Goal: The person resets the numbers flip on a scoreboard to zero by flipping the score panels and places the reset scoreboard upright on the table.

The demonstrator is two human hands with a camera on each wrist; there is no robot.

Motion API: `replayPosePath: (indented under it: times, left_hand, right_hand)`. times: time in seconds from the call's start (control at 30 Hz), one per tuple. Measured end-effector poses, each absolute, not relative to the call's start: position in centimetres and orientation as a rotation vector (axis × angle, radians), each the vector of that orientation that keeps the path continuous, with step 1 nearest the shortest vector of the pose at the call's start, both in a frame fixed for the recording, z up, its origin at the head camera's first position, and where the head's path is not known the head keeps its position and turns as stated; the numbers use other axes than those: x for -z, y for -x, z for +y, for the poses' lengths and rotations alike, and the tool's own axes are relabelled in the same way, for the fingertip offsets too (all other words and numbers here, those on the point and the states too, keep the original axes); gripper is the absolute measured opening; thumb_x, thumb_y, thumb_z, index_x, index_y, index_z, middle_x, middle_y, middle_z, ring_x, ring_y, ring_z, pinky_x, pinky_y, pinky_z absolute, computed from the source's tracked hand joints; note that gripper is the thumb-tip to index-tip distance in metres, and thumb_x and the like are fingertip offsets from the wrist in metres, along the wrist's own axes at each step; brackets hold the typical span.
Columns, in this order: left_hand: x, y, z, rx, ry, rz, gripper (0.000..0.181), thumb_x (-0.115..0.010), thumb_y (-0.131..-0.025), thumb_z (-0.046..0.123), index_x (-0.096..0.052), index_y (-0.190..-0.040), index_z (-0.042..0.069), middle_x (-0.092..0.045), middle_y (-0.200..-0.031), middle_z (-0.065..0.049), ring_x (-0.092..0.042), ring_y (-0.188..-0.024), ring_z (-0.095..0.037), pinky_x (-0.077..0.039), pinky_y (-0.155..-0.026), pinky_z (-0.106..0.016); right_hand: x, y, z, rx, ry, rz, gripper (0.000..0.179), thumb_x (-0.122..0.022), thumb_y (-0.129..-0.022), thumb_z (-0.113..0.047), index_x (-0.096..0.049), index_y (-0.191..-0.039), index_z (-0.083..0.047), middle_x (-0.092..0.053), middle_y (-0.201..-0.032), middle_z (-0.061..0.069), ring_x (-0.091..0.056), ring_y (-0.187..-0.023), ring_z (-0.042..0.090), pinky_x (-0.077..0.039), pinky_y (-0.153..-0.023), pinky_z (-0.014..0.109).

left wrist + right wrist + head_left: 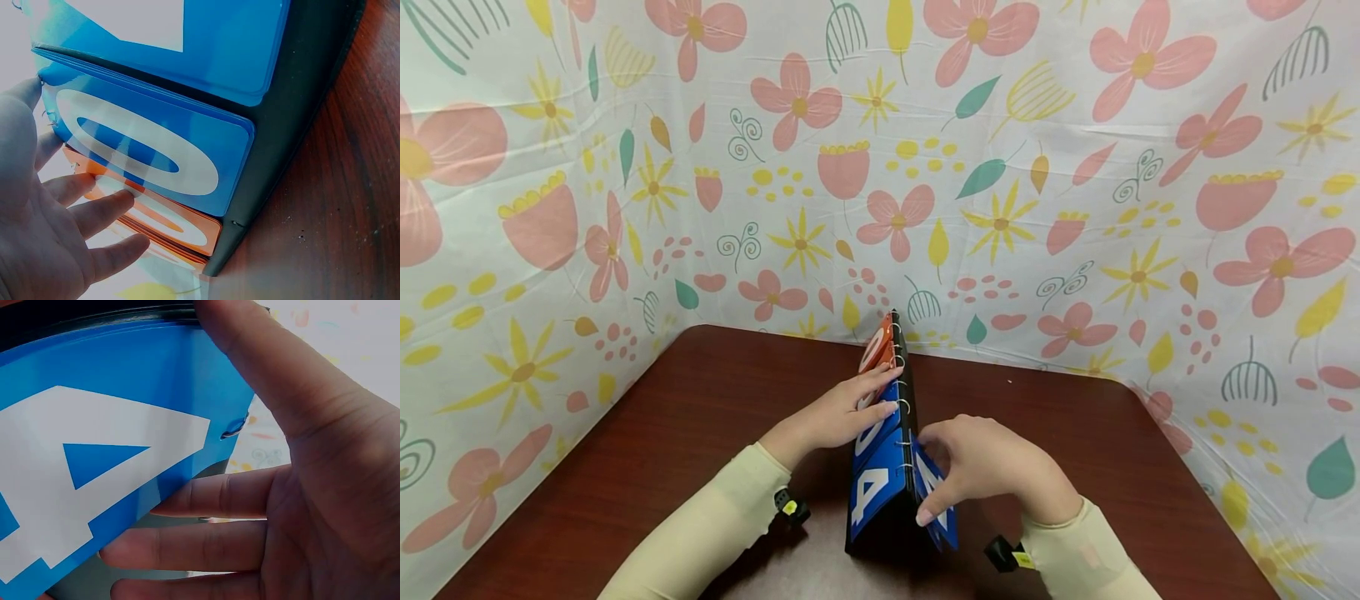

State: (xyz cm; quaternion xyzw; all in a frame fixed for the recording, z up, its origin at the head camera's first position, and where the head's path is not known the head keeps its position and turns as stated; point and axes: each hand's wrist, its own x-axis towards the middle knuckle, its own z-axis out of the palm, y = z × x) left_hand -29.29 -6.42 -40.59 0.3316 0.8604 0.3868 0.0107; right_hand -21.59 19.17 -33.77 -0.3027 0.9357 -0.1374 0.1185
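Observation:
A tabletop flip scoreboard stands like a tent on the table, its number cards hung on rings along the top ridge. Toward its far end my left hand rests with extended fingers on the ridge and left face. In the left wrist view, those fingers touch a blue card with a white 0 and an orange card. On the right side, my right hand holds a blue number card marked with a white 4 between thumb and fingers. Another blue 4 card lies on the near left face.
The dark reddish-brown table extends to both sides of the scoreboard. A white curtain printed with flowers and leaves hangs behind and beside it. Black wrist devices sit by both sleeves.

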Motion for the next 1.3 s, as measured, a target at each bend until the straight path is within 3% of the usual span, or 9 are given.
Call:
replayPosePath:
  times: [0.17, 0.37, 0.67, 0.9, 1.07, 1.3]
  left_hand:
    - [40.5, 29.2, -6.4, -1.207, -1.043, 2.685, 0.063, -0.049, -0.102, 0.06, -0.028, -0.159, 0.047, -0.031, -0.169, 0.009, -0.032, -0.157, -0.021, -0.034, -0.123, -0.058]
    - [40.5, 29.2, -6.4, -1.205, -1.036, 2.685, 0.063, -0.049, -0.101, 0.061, -0.028, -0.159, 0.048, -0.031, -0.169, 0.008, -0.032, -0.157, -0.023, -0.034, -0.122, -0.06]
    - [40.5, 29.2, -6.4, -1.205, -1.016, 2.69, 0.063, -0.051, -0.102, 0.06, -0.029, -0.159, 0.048, -0.031, -0.169, 0.009, -0.032, -0.157, -0.022, -0.034, -0.123, -0.058]
    - [40.6, 29.3, -6.4, -1.203, -1.014, 2.694, 0.064, -0.05, -0.101, 0.061, -0.028, -0.159, 0.048, -0.031, -0.169, 0.009, -0.033, -0.156, -0.023, -0.036, -0.121, -0.059]
    - [40.7, 29.3, -6.4, -1.195, -1.018, 2.701, 0.064, -0.049, -0.101, 0.063, -0.027, -0.159, 0.049, -0.031, -0.169, 0.008, -0.033, -0.156, -0.024, -0.037, -0.12, -0.06]
    - [40.6, 29.2, -6.3, -1.181, -0.995, 2.712, 0.065, -0.049, -0.1, 0.064, -0.027, -0.159, 0.049, -0.03, -0.169, 0.01, -0.032, -0.157, -0.023, -0.036, -0.121, -0.06]
  right_hand:
    - [33.7, 21.6, 19.4, 0.414, 0.888, 2.737, 0.09, -0.084, -0.062, -0.076, -0.068, -0.13, -0.019, -0.069, -0.082, -0.006, -0.059, -0.067, 0.006, -0.051, -0.06, 0.028]
    - [33.6, 21.6, 19.6, 0.411, 0.88, 2.745, 0.086, -0.084, -0.062, -0.076, -0.069, -0.126, -0.021, -0.066, -0.077, -0.011, -0.059, -0.064, 0.006, -0.051, -0.059, 0.029]
    - [33.4, 21.8, 19.9, 0.454, 0.873, 2.738, 0.082, -0.086, -0.063, -0.072, -0.068, -0.126, -0.023, -0.072, -0.1, -0.011, -0.062, -0.075, 0.006, -0.056, -0.07, 0.03]
    - [33.2, 21.9, 20.3, 0.505, 0.919, 2.711, 0.076, -0.089, -0.065, -0.065, -0.064, -0.125, -0.025, -0.07, -0.094, -0.013, -0.063, -0.078, 0.008, -0.055, -0.069, 0.026]
    - [32.8, 21.8, 20.7, 0.527, 0.895, 2.728, 0.079, -0.091, -0.064, -0.06, -0.064, -0.129, -0.024, -0.07, -0.107, -0.014, -0.064, -0.092, 0.008, -0.059, -0.08, 0.03]
    - [32.0, 21.6, 21.9, 0.569, 0.857, 2.779, 0.09, -0.091, -0.064, -0.06, -0.063, -0.139, -0.018, -0.069, -0.13, -0.003, -0.061, -0.111, 0.014, -0.058, -0.093, 0.041]
